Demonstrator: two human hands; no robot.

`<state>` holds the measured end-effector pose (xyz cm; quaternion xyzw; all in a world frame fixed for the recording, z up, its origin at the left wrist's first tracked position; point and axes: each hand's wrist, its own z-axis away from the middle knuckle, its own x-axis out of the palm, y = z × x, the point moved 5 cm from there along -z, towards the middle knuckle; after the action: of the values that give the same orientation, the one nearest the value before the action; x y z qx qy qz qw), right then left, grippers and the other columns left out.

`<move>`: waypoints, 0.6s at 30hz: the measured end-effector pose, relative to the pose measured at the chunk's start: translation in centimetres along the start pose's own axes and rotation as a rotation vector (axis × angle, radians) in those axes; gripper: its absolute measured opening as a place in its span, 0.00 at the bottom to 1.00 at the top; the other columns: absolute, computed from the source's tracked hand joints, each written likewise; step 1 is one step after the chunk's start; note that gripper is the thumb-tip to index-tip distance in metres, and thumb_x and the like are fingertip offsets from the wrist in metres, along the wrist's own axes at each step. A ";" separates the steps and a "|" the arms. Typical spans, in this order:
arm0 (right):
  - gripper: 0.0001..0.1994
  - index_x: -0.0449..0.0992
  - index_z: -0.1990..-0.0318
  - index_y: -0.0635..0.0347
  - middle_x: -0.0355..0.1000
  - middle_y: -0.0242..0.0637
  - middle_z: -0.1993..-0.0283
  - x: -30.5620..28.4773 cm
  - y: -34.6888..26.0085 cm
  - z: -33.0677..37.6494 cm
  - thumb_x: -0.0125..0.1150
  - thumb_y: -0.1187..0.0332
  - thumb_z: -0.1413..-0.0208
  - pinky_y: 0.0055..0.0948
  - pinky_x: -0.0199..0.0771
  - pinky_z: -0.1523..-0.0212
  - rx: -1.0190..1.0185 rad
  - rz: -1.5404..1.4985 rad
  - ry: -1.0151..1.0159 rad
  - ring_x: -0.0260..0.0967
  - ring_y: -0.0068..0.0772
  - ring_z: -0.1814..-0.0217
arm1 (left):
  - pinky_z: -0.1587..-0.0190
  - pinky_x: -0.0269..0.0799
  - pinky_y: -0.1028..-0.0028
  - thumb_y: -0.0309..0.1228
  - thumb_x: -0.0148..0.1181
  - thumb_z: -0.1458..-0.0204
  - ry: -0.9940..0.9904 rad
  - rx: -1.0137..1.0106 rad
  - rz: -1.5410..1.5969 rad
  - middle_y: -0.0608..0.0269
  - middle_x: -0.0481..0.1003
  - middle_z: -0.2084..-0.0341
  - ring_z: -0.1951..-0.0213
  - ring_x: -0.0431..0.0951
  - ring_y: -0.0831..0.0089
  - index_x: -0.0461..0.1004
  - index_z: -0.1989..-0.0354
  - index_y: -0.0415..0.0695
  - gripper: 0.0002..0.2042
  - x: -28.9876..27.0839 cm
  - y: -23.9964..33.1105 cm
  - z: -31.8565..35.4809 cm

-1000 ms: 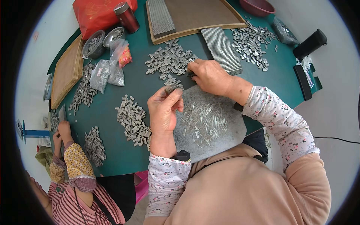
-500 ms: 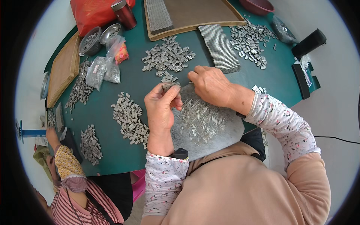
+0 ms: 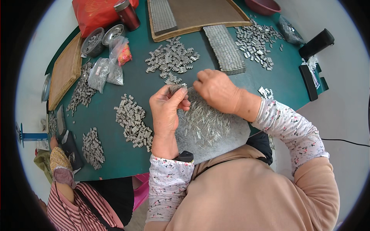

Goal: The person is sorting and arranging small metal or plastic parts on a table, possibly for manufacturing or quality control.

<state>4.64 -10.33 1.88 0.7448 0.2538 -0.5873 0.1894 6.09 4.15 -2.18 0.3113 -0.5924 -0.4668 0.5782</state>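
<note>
My left hand (image 3: 165,109) is closed, pinching a small block of joined metal link pieces (image 3: 177,87) between thumb and fingers. Just to its right, my right hand (image 3: 217,90) has its fingers curled and pinched together, close to the block's end. Anything between those fingertips is too small or hidden to name. Below both hands, many thin silvery pins (image 3: 208,125) lie scattered on a grey fuzzy mat (image 3: 239,133). A heap of toothed metal pieces (image 3: 171,57) rests on the green table beyond my left hand.
Past my right hand lies a slab of stacked metal links (image 3: 225,50), beside another loose pile (image 3: 256,40). A wooden-rimmed tray (image 3: 204,27) stands at the back. More piles (image 3: 133,119) and plastic bags (image 3: 100,73) sit leftward. A co-worker's arm (image 3: 59,161) reaches in at far left.
My right hand has moved slightly down, its fingers curling more. The block in my left hand is tilted a little and shows more. The co-worker's arm has shifted left.
</note>
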 end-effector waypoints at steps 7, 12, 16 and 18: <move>0.08 0.73 0.68 0.63 0.69 0.46 0.69 0.6 0.6 0.3 0.59 0.74 0.58 0.41 0.74 0.64 0.090 -0.160 0.036 0.72 0.48 0.64 | 0.79 0.71 0.79 0.24 0.64 0.49 0.032 0.022 0.010 0.61 0.76 0.78 0.80 0.75 0.76 0.76 0.68 0.36 0.05 -0.4 0.3 -0.1; 0.08 0.72 0.65 0.63 0.71 0.47 0.67 0.5 1.7 0.5 0.59 0.76 0.56 0.42 0.74 0.64 0.230 -0.310 0.047 0.72 0.50 0.64 | 0.79 0.70 0.78 0.24 0.64 0.49 0.019 0.007 -0.003 0.61 0.75 0.78 0.80 0.75 0.74 0.75 0.68 0.36 0.05 -0.2 0.3 -0.1; 0.07 0.72 0.64 0.62 0.72 0.45 0.66 0.6 1.6 0.6 0.60 0.75 0.52 0.42 0.73 0.64 0.215 -0.343 0.006 0.73 0.51 0.63 | 0.79 0.70 0.78 0.24 0.64 0.49 0.010 -0.009 -0.009 0.62 0.75 0.78 0.80 0.75 0.75 0.75 0.68 0.37 0.04 -0.2 0.3 -0.1; 0.07 0.73 0.65 0.63 0.72 0.47 0.67 0.5 1.8 0.4 0.59 0.75 0.53 0.43 0.73 0.62 0.215 -0.347 -0.028 0.73 0.51 0.62 | 0.79 0.70 0.78 0.24 0.63 0.49 0.008 -0.010 -0.013 0.62 0.75 0.78 0.80 0.75 0.75 0.75 0.68 0.37 0.04 -0.2 0.2 -0.2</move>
<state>5.47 -11.91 1.22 0.6976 0.3115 -0.6452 0.0080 6.31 4.39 -2.06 0.3142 -0.5856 -0.4722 0.5791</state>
